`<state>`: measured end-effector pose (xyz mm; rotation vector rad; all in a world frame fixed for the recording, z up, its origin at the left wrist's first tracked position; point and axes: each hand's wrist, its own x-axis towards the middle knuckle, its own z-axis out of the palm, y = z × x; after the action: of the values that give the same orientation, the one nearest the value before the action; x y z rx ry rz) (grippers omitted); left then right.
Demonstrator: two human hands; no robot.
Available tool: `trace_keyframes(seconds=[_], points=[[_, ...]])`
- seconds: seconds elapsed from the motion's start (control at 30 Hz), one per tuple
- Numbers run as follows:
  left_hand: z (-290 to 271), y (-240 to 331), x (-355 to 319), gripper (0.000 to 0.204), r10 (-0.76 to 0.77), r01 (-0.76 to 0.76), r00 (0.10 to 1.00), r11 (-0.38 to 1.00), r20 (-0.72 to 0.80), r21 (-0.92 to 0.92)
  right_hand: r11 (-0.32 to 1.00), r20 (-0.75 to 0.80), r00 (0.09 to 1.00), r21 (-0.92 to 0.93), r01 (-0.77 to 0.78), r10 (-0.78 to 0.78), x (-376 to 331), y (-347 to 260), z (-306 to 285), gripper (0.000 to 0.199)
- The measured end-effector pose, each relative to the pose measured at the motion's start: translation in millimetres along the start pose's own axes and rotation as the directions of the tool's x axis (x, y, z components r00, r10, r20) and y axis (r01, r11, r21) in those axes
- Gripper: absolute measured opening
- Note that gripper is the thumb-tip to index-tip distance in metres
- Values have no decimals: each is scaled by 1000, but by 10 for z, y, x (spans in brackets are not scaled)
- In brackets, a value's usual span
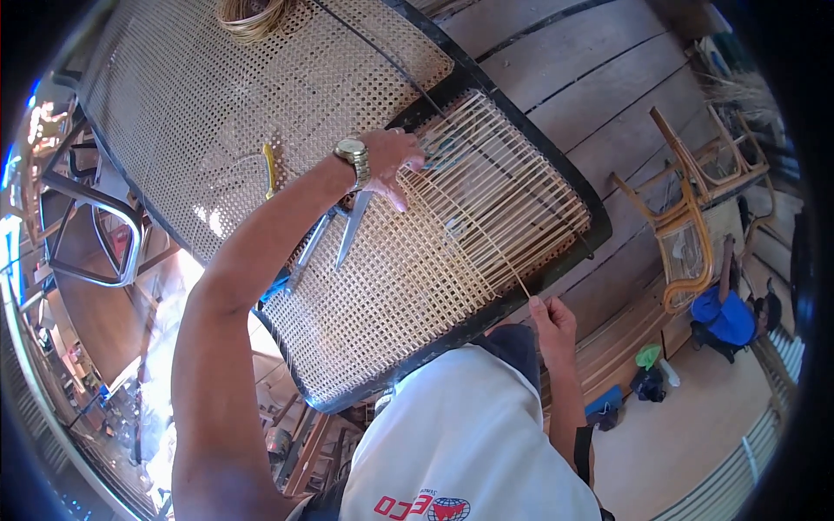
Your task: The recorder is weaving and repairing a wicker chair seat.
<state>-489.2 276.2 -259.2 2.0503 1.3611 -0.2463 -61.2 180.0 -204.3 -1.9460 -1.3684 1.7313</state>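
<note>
A dark-framed panel with cane webbing lies before me, closely woven on its near left part. Toward the right, strands run spaced apart across an open stretch of the panel, and the floorboards show through. My left hand, with a gold watch on the wrist, rests over the far edge of the dense weave, thumb spread from the fingers. At the near frame edge, my right hand pinches a thin cane strand between thumb and finger. This strand stretches across the panel toward my left hand. Pointed metal blades lie beneath my left forearm, their handles hidden.
A yellow-handled tool lies on the finished webbing beyond my left forearm. Farther off sits a coil of cane. Wooden chair frames stand at the right, near a person in blue. Metal chair frames are at the left.
</note>
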Motion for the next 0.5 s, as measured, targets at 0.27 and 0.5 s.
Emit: trace_keyframes(seconds=[0.27, 0.5], points=[[36, -73, 31, 64, 37, -33, 998, 996, 41, -89, 997, 37, 997, 44, 61, -63, -30, 154, -61, 39], [-93, 153, 50, 65, 29, -20, 996, 994, 86, -103, 1000, 98, 995, 7, 14, -15, -99, -20, -52, 36]])
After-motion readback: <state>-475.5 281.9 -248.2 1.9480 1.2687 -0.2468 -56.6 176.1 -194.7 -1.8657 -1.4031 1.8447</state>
